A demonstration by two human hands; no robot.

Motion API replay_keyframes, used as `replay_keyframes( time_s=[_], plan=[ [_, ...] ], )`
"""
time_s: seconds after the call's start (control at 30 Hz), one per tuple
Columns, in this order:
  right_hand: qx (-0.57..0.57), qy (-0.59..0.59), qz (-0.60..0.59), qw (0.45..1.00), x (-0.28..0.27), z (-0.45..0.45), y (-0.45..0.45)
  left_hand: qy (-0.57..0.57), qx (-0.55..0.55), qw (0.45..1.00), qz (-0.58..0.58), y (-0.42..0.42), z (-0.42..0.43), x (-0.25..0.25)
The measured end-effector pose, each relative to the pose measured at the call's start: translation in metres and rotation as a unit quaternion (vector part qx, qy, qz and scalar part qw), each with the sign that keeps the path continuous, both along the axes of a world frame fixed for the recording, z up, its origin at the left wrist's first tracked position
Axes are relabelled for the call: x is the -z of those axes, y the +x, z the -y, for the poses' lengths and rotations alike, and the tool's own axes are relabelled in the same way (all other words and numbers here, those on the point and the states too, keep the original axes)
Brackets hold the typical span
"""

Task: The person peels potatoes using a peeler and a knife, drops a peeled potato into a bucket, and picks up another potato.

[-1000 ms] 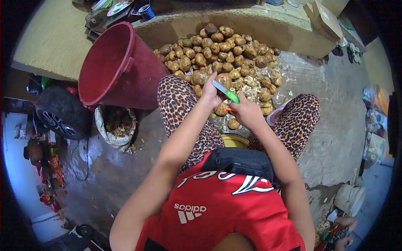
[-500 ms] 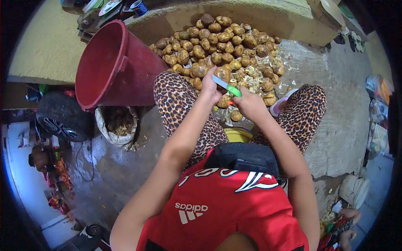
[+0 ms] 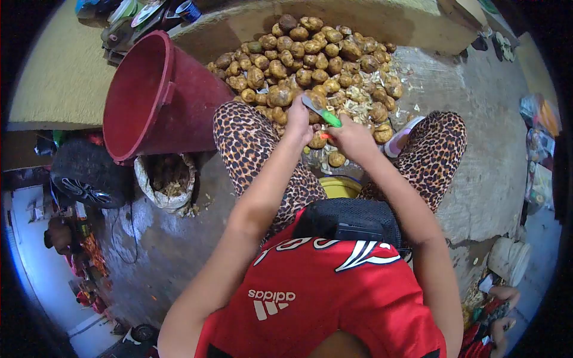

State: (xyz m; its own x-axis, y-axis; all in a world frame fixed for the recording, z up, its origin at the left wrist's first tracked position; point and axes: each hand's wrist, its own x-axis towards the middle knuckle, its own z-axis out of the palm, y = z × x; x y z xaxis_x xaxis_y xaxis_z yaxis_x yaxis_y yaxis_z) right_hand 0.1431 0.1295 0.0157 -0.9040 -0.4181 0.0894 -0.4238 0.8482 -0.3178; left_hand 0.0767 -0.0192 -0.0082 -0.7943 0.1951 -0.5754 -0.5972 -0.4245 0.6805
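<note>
On the floor (image 3: 477,185), peelings (image 3: 358,94) lie among many apparently unpeeled tubers (image 3: 298,59); the right hand (image 3: 354,142) has fingers wrapping a green-handled knife (image 3: 331,119), the left hand's (image 3: 298,124) grip unclear.

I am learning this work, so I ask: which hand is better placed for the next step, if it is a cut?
Likely the right hand: it grips the green-handled knife, with the blade at the brown tuber that the left hand appears to hold.
</note>
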Motion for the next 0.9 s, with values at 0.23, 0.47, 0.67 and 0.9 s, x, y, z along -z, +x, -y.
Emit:
replay_keyframes(
  time_s=[0.23,0.47,0.67,0.9],
  plan=[
    [-0.064,0.049,0.017,0.997,-0.007,-0.017,-0.014,-0.005,0.153,0.988,-0.004,-0.004,0.013,-0.022],
    [-0.015,-0.069,0.036,0.997,0.004,0.002,-0.009,-0.098,-0.002,0.995,-0.018,-0.008,-0.001,-0.009],
    [-0.024,0.022,0.054,0.998,0.017,-0.048,-0.041,-0.025,0.194,0.981,-0.003,-0.007,0.022,-0.040],
    [0.102,-0.122,0.075,0.984,-0.009,-0.044,-0.041,0.096,0.107,0.989,-0.016,-0.016,0.022,-0.024]
  ],
)
